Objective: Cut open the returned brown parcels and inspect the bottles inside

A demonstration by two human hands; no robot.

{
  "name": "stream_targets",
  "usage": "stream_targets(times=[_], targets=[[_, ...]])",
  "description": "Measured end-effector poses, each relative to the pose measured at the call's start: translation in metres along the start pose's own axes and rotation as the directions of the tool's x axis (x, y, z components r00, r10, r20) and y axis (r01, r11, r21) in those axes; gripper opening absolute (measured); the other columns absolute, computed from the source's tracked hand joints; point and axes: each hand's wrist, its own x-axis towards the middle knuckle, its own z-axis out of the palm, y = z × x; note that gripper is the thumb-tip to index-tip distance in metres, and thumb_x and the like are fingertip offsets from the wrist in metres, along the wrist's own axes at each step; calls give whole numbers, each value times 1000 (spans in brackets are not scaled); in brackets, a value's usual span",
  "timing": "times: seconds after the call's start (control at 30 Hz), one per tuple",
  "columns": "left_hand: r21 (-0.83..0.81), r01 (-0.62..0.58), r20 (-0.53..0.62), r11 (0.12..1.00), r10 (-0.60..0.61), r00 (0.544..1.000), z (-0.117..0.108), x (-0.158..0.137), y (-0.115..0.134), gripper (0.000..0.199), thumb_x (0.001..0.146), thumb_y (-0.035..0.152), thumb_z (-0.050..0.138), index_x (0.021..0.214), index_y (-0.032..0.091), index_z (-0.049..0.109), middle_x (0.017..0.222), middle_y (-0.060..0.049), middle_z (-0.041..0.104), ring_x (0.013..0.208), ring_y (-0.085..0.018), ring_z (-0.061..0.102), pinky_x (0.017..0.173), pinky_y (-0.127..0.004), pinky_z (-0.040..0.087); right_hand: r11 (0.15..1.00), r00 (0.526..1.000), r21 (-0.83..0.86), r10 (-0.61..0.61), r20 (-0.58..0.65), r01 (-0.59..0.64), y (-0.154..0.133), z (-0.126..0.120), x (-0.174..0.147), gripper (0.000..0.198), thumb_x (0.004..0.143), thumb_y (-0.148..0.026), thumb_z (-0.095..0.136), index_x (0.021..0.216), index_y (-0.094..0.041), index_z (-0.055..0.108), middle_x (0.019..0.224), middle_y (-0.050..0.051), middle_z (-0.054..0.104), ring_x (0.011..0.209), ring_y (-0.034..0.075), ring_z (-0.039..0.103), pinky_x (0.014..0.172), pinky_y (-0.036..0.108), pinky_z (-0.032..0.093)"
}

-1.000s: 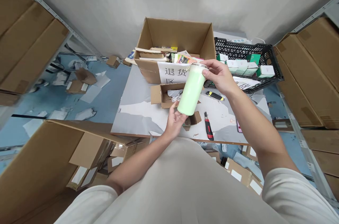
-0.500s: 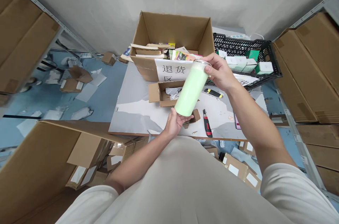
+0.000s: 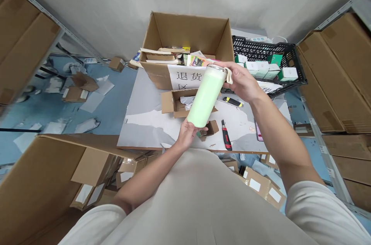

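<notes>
A pale green bottle [image 3: 204,96] with a silver-rimmed cap and a cream strap is held tilted above the table, its cap end to the upper right. My left hand [image 3: 187,133] grips its base from below. At the cap and strap, my right hand [image 3: 242,80] is closed around the top. Behind the bottle stands a small open carton [image 3: 168,102] with crumpled white paper inside. A red and black utility knife [image 3: 226,135] and a yellow and black one [image 3: 233,101] lie on the table to the right.
A large open carton [image 3: 156,75] of books with a paper sign stands at the back of the table [image 3: 136,121]. Beside it a black crate [image 3: 301,71] holds several small boxes. A large carton [image 3: 37,183] of parcels is at lower left. Shelving flanks both sides.
The bottle has shifted slightly left and turned, so its cream strap now shows by my right hand. Both hands keep hold of it.
</notes>
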Motion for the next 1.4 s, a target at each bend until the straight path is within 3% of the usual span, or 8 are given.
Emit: stream_targets(times=[0.27,0.67,0.87,0.93,1.03,1.17,1.27,1.4], targets=[[-49,102,-88,994,-106,990,1,-3,-5,76,70,77,55,109,13,63,114,-17,68,101,-30,67,87,-46,54,990,997,123,71,-16,-68,13,3,5,38,80,-58,65,102,-27,59,110,1,62,93,17,61,71,30,54],[-12,158,-103,987,-158,982,-8,-2,-10,68,71,62,70,121,21,46,118,-10,65,86,-20,71,87,-38,51,990,995,105,97,23,-99,21,-2,-2,44,74,-52,73,103,-24,55,113,4,60,95,17,59,72,29,52],[201,87,-40,976,-81,996,-18,5,-18,73,78,68,57,132,21,41,129,-14,58,107,-26,65,89,-39,50,989,990,50,135,46,-138,14,-7,-11,45,71,-46,77,102,-24,54,98,1,61,78,13,57,62,25,49],[426,-9,21,905,0,1000,-24,8,-20,77,76,65,62,134,20,41,133,-15,56,117,-28,58,94,-41,48,994,994,19,106,-5,-106,13,-8,-22,45,68,-44,80,99,-24,54,94,0,61,79,14,57,64,26,49],[781,-153,155,605,50,987,-34,10,-28,76,70,53,74,133,19,47,131,-14,57,122,-31,53,101,-47,43,996,989,-48,68,-133,-75,18,-10,-52,46,65,-41,82,97,-25,55,98,2,61,86,16,58,69,28,50],[927,-262,259,268,47,965,-48,9,-45,53,77,45,69,122,18,58,133,-15,56,125,-33,50,105,-51,41,990,939,-83,77,-336,-111,39,-11,-100,42,65,-38,82,96,-26,55,99,2,60,92,17,59,77,30,50],[943,-257,254,213,40,966,-57,8,-57,52,79,44,67,121,15,58,135,-18,53,125,-33,51,103,-49,44,988,897,-46,114,-428,-147,59,-6,-126,42,64,-37,82,95,-27,55,95,1,59,91,16,58,80,31,50],[931,-247,246,269,37,968,-63,8,-64,63,76,41,71,130,18,49,130,-14,57,120,-29,56,102,-46,47,984,871,-19,147,-468,-177,77,9,-144,41,64,-33,81,95,-27,54,94,0,58,86,14,56,76,29,50]])
